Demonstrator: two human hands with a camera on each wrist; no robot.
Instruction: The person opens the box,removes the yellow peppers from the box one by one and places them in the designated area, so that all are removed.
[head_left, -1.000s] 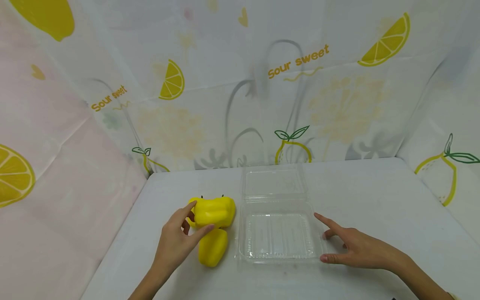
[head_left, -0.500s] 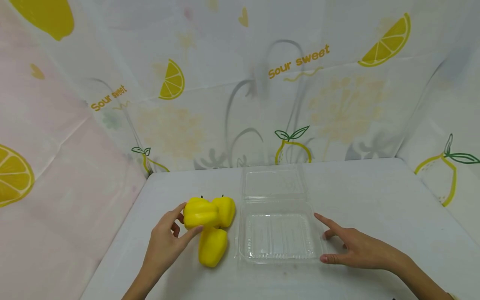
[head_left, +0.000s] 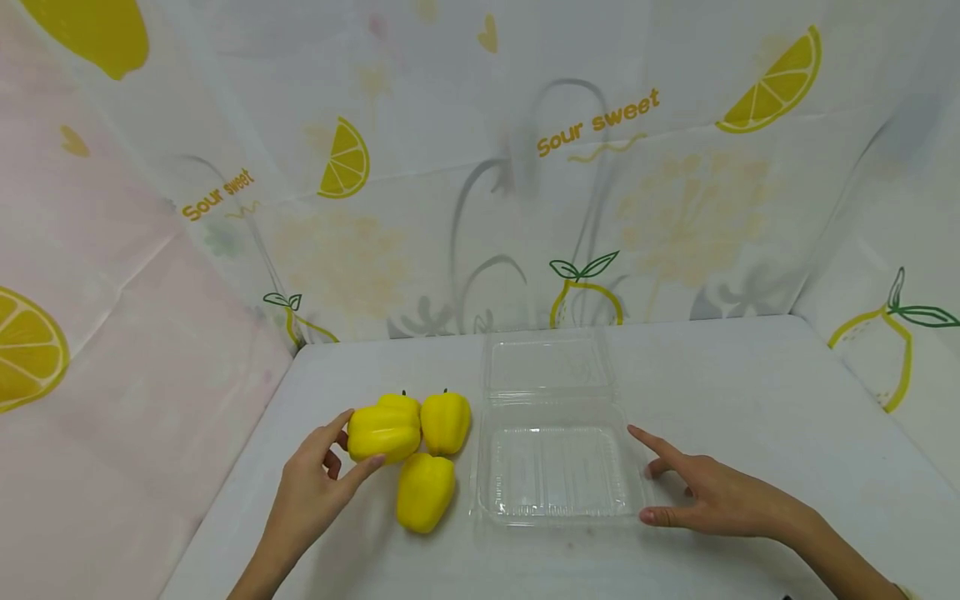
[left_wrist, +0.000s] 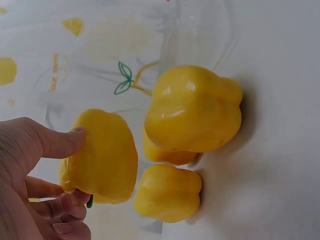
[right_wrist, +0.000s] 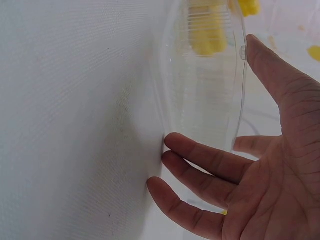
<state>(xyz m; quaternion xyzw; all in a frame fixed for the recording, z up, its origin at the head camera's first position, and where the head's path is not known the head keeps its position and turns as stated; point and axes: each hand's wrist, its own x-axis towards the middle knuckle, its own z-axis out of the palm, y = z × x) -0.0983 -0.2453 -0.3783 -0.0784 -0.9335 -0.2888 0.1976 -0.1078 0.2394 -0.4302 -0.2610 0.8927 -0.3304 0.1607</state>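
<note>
My left hand [head_left: 309,482] holds a yellow bell pepper [head_left: 384,433] between thumb and fingers; the left wrist view shows this pepper [left_wrist: 102,157] raised off the table, with its green stem near my fingers. Three more yellow peppers stand close by: one [head_left: 426,493] in front, one [head_left: 446,423] behind it, and one [head_left: 401,403] partly hidden by the held pepper. To their right lies a clear plastic clamshell box [head_left: 555,523], its lid folded back. My right hand [head_left: 712,498] rests at the box's right side, thumb on the rim [right_wrist: 243,75] and fingers extended near its base.
The white tabletop [head_left: 750,392] runs back to a hanging cloth [head_left: 420,250] printed with lemons. More cloth closes in the left and right sides. The flipped-back lid [head_left: 550,367] reaches close to the rear edge of the table.
The left hand has moved to the left with its pepper, uncovering more of the back right pepper and covering part of the back left one. The right hand and box have stayed put.
</note>
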